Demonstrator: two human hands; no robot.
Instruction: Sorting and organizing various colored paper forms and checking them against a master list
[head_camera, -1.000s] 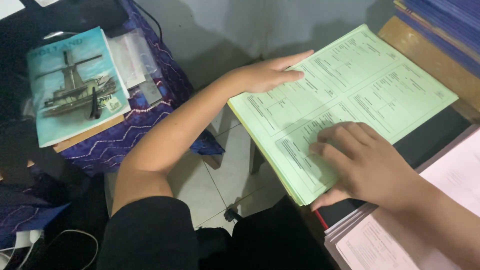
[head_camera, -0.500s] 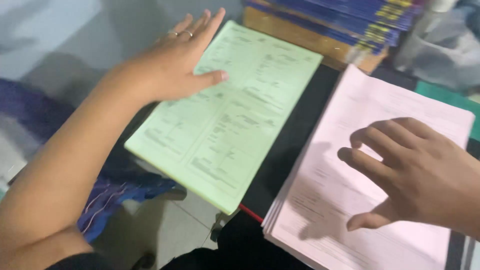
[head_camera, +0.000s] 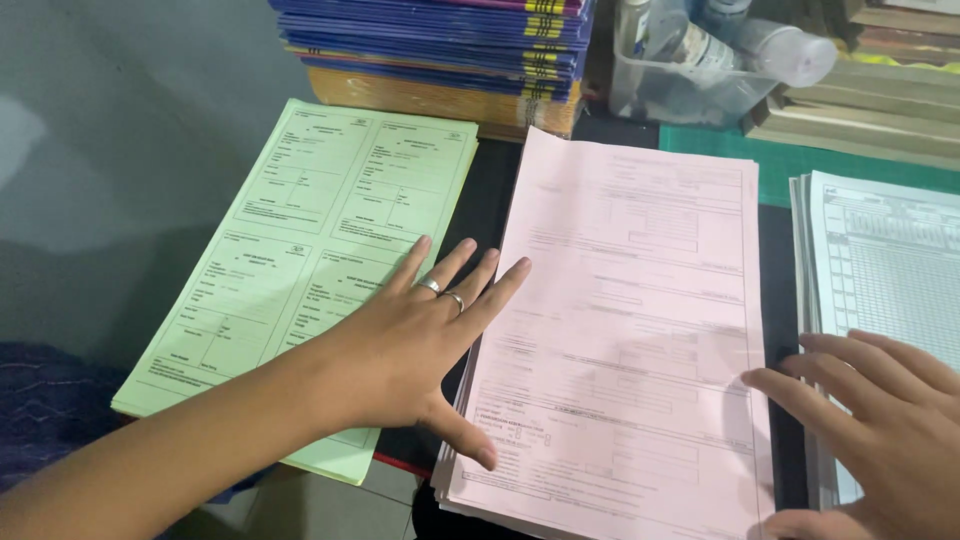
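form stack left of sheet stack, folders behind

Matt pale-green paper forms, matt pink paper sheets, white printed paper stack, glossy blue-covered booklets, clear plastic tub, shiny metal rings, green matt mat

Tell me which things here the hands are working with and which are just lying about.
In hand:
left hand, flat across the green forms and the pink stack's left edge
right hand, fingers at the right edge of the pink forms

Lying about:
white printed sheets at the right
blue folders stacked at the back
clear tub of bottles
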